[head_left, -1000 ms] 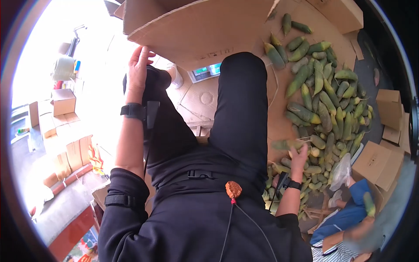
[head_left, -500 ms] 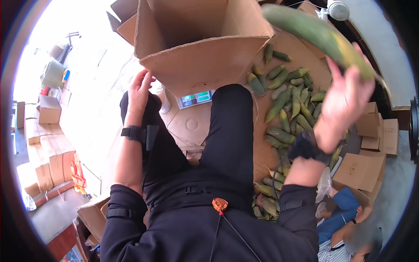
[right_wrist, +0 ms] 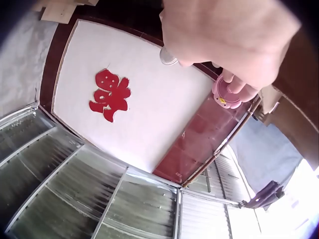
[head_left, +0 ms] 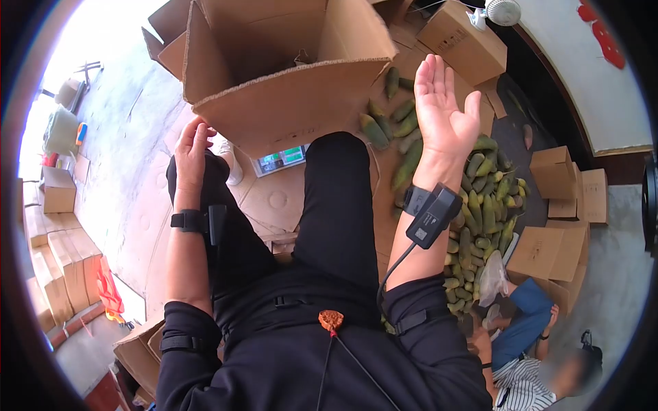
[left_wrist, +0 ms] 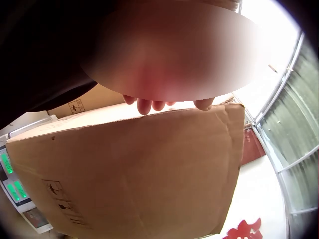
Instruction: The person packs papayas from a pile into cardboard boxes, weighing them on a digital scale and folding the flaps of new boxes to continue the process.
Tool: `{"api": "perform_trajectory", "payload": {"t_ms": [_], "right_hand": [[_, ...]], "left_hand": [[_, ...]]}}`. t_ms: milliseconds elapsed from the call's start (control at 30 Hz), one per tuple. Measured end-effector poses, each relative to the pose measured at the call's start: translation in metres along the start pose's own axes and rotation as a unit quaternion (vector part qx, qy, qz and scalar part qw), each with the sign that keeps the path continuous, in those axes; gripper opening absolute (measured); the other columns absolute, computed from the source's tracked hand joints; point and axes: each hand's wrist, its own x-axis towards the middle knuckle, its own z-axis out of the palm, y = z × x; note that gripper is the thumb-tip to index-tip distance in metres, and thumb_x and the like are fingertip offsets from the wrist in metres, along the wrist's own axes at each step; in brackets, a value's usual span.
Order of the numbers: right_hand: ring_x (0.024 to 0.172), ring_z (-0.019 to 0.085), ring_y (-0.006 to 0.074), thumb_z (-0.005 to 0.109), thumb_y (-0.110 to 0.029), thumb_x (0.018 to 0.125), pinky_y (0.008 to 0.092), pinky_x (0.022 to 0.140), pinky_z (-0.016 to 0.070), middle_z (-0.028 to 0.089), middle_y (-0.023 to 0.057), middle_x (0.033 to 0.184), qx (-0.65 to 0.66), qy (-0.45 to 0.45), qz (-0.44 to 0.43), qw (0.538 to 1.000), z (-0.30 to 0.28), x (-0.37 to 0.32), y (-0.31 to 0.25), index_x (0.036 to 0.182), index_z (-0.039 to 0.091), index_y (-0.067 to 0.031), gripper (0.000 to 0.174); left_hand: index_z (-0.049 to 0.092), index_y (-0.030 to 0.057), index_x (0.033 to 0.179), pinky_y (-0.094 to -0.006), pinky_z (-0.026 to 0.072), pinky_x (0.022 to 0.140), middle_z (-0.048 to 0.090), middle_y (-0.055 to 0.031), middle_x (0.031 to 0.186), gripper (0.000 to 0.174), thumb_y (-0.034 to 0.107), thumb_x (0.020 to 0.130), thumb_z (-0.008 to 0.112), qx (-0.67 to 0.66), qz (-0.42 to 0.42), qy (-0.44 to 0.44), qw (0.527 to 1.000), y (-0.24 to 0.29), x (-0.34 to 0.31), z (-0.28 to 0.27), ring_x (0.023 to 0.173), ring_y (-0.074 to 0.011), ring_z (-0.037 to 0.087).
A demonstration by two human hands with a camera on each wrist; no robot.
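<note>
My right hand (head_left: 445,123) is held out beside the tall cardboard box (head_left: 295,103), palm up, with straight fingers and nothing in it. In the right wrist view the back of the hand (right_wrist: 229,40) shows against the room. My left hand (head_left: 190,157) lies by the left knee, its loosely bent fingers at the lower corner of the box's near flap. Left wrist view: fingertips (left_wrist: 144,106) hang right at the upper edge of that flap (left_wrist: 134,174). A heap of green radishes (head_left: 490,209) lies to the right; the box's inside is mostly shadowed.
Below the box, a scale with a green display (head_left: 279,159) shows between the knees. Cardboard boxes (head_left: 548,257) stand at the right, near a seated person in blue trousers (head_left: 528,308). More boxes (head_left: 68,260) stand at the left. A small white fan (head_left: 502,11) is at the upper right.
My right hand first took a green radish from the heap and lifted it; now the hand is over by the box without it. The left hand has stayed by the flap.
</note>
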Motion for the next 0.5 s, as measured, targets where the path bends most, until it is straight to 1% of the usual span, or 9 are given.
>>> {"api": "perform_trajectory", "payload": {"t_ms": [67,133,167,200,267,333,400,467,500], "right_hand": [[0.130,0.032,0.0321,0.039,-0.041,0.096,0.0488,0.105,0.0306,0.025,0.0133,0.147,0.036,0.005,-0.005,0.999,-0.001,-0.009,-0.004,0.145,0.013,-0.0113,0.063],[0.127,0.036,0.0315,0.039,-0.041,0.096,0.0477,0.102,0.0332,0.029,0.0128,0.144,0.079,0.028,-0.012,0.996,-0.001,-0.017,-0.007,0.145,0.015,-0.0120,0.062],[0.127,0.036,0.0315,0.039,-0.041,0.096,0.0477,0.102,0.0332,0.029,0.0128,0.144,0.081,0.025,-0.016,0.996,-0.001,-0.021,-0.009,0.145,0.015,-0.0120,0.062],[0.124,0.039,0.0311,0.040,-0.042,0.095,0.0471,0.101,0.0349,0.030,0.0114,0.144,0.084,0.029,-0.020,0.996,-0.002,-0.025,-0.009,0.145,0.014,-0.0125,0.064],[0.121,0.042,0.0306,0.041,-0.043,0.095,0.0466,0.100,0.0365,0.030,0.0100,0.143,0.088,0.035,-0.024,0.995,-0.004,-0.033,-0.009,0.145,0.012,-0.0130,0.065],[0.120,0.043,0.0313,0.041,-0.042,0.095,0.0465,0.099,0.0374,0.032,0.0100,0.142,0.099,0.039,-0.010,0.994,-0.006,-0.039,-0.005,0.145,0.014,-0.0125,0.065],[0.119,0.043,0.0315,0.043,-0.042,0.094,0.0462,0.099,0.0373,0.032,0.0109,0.142,0.097,0.037,-0.004,0.995,-0.009,-0.046,0.002,0.144,0.014,-0.0118,0.066],[0.123,0.040,0.0332,0.042,-0.040,0.095,0.0467,0.101,0.0347,0.035,0.0167,0.139,0.081,0.030,0.006,0.996,-0.010,-0.054,0.012,0.144,0.016,-0.0109,0.063],[0.122,0.041,0.0340,0.043,-0.040,0.094,0.0463,0.101,0.0348,0.036,0.0173,0.138,0.074,0.032,0.007,0.997,-0.010,-0.058,0.017,0.143,0.018,-0.0095,0.063]], "left_hand": [[0.058,0.0027,0.117,-0.0232,0.0472,0.071,0.062,-0.0059,0.097,0.030,0.022,0.095,0.050,0.001,-0.001,0.000,1.000,0.004,-0.005,0.002,0.084,-0.0117,0.059],[0.057,0.0022,0.118,-0.0242,0.0483,0.072,0.062,-0.0071,0.099,0.031,0.021,0.096,0.046,-0.004,0.024,0.034,0.999,0.016,-0.015,0.006,0.087,-0.0134,0.059],[0.058,0.0017,0.117,-0.0235,0.0484,0.071,0.061,-0.0081,0.100,0.030,0.019,0.097,0.045,0.016,0.037,0.044,0.998,0.018,-0.022,0.009,0.086,-0.0136,0.059],[0.060,0.0010,0.113,-0.0220,0.0470,0.070,0.061,-0.0061,0.098,0.025,0.012,0.095,0.046,0.008,0.041,0.062,0.997,0.029,-0.034,0.017,0.083,-0.0112,0.058],[0.061,0.0008,0.110,-0.0235,0.0474,0.070,0.059,-0.0068,0.097,0.022,0.004,0.091,0.050,0.010,0.077,0.019,0.997,0.047,-0.057,0.032,0.082,-0.0127,0.059],[0.060,-0.0013,0.108,-0.0245,0.0478,0.071,0.059,-0.0077,0.096,0.023,-0.003,0.086,0.052,0.106,0.193,-0.068,0.973,0.071,-0.079,0.054,0.084,-0.0145,0.058],[0.061,-0.0005,0.104,-0.0255,0.0472,0.072,0.058,-0.0085,0.095,0.027,-0.008,0.078,0.056,0.032,0.169,-0.158,0.972,0.105,-0.097,0.082,0.084,-0.0155,0.058],[0.062,0.0010,0.101,-0.0264,0.0472,0.072,0.058,-0.0092,0.095,0.028,-0.007,0.075,0.060,-0.008,0.200,-0.230,0.952,0.127,-0.105,0.101,0.083,-0.0165,0.058],[0.062,0.0022,0.100,-0.0273,0.0476,0.071,0.058,-0.0090,0.095,0.027,-0.005,0.074,0.063,-0.023,0.216,-0.239,0.946,0.136,-0.106,0.110,0.083,-0.0181,0.058]]}}
